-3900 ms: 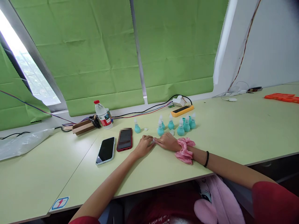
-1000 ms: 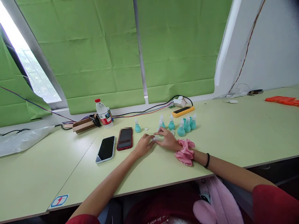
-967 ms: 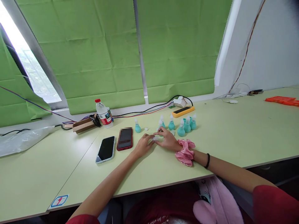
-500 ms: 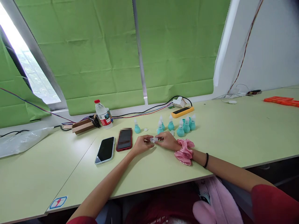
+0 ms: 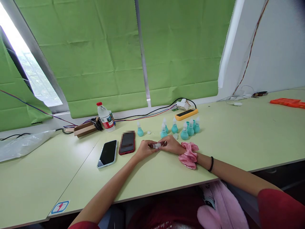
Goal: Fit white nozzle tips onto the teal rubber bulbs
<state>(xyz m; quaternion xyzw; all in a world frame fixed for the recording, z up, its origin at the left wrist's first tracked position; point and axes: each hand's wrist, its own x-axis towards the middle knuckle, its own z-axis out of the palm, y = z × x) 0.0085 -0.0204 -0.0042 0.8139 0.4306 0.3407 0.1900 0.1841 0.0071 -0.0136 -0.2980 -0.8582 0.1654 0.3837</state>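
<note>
Between my two hands is a small translucent white plastic piece (image 5: 156,145), held just above the table. My left hand (image 5: 145,149) pinches its left end, and my right hand (image 5: 172,144) pinches the right end. Fingertips cover part of it, so its exact kind is unclear. Behind my right hand stand several turquoise squeeze bulbs with clear nozzle tips, among them one bulb (image 5: 184,133) near the wrist. Another turquoise bulb (image 5: 140,130) stands apart, beyond my left hand. Small clear pieces lie on the table, one clear piece (image 5: 149,132) near that bulb and one clear piece (image 5: 175,136) behind my right hand.
Two phones, a pale-cased phone (image 5: 107,154) and a red-cased phone (image 5: 127,143), lie left of my hands. Farther back are a water bottle (image 5: 105,117), an open cardboard box (image 5: 85,128), cables and a yellow device (image 5: 186,114). Orange parts (image 5: 288,103) lie far right.
Both hands and the plastic piece have dipped slightly toward me, with the fingers a little shifted around it. The bulbs and other things on the table stay put.
</note>
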